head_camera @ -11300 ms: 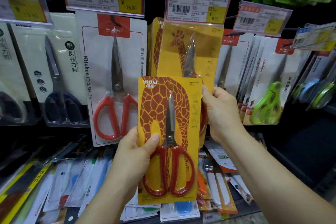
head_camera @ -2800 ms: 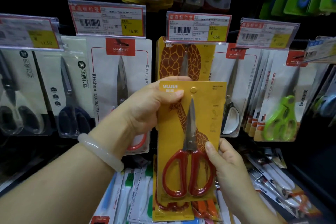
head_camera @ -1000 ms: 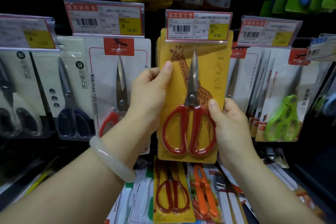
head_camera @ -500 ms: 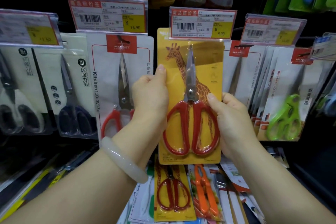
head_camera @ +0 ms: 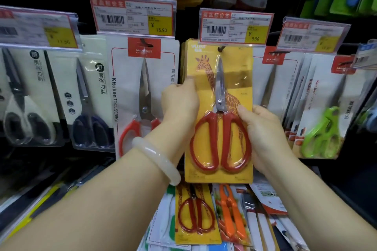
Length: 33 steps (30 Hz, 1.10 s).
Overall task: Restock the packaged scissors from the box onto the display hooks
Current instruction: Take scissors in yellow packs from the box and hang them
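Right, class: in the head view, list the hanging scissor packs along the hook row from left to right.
Black-handled pack → blue-handled pack → white Kitchen pack → giraffe pack, held by left hand and right hand → green-handled pack.

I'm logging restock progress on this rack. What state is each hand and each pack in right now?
Giraffe scissors pack: upright, its hang hole at the hook under the 8.90 price tag, held at both edges.
Left hand: grips the pack's left edge.
Right hand: grips the pack's right edge, thumb on the front.
Red-handled kitchen scissors pack: hanging, untouched.
Green scissors pack: hanging, untouched.
Second giraffe pack: lying loose below.
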Tool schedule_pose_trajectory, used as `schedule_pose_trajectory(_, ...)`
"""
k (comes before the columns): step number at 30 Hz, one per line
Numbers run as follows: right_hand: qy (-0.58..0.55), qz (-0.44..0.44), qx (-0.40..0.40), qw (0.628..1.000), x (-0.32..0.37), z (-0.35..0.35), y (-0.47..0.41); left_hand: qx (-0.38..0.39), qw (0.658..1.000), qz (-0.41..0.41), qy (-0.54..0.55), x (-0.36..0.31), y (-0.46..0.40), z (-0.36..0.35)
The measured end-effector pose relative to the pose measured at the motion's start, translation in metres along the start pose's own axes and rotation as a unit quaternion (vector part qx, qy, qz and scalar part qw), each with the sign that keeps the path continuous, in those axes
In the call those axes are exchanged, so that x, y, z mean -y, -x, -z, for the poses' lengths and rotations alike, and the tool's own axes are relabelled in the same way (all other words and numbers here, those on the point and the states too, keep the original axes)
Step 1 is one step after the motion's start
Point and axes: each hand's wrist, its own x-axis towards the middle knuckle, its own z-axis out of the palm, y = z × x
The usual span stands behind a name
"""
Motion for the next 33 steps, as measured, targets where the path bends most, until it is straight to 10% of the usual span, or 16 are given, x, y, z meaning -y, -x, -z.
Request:
schedule_pose_trajectory(12, 0.278, -0.019, 0.031, 0.960, -0.073, 0.044, 0.020, -0.091, 0.992, -0.007, -0.093, 0.092, 0.061, 0.002)
schedule_pose_trajectory(20, 0.402, -0.108, 0.079, 0.906, -0.127, 0.153, 0.085, 0.213, 0.940, 0.191, -0.186, 0.181, 0.175, -0.060)
schedule_pose_trajectory(33, 0.514, -0.341, -0.048, 0.786, -0.129, 0.436, 0.191, 0.433, 0.812, 0.314, -0.235, 0.238, 0.339, -0.150)
